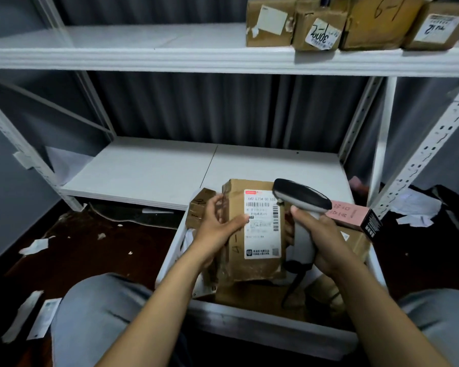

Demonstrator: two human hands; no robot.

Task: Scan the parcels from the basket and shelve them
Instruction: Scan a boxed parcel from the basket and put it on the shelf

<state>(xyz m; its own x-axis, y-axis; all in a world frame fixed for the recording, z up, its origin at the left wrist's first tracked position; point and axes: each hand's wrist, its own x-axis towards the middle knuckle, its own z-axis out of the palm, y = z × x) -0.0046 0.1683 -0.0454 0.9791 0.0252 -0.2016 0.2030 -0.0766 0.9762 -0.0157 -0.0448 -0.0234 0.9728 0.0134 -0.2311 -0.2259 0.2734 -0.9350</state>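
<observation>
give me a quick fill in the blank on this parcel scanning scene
The right hand grips a ____ over the parcel. The left hand holds that parcel above the white ____. Cardboard boxes sit on the ____ shelf.
Missing: scanner, basket, upper.

Paper scraps (pixel 35 246) on dark floor (pixel 117 247); ribbed grey wall (pixel 223 107) behind.

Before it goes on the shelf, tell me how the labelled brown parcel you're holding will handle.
Probably light: the left hand holds the parcel up by one edge. Creased, dented cardboard suggests some give. Its flat shape should not roll.
</observation>
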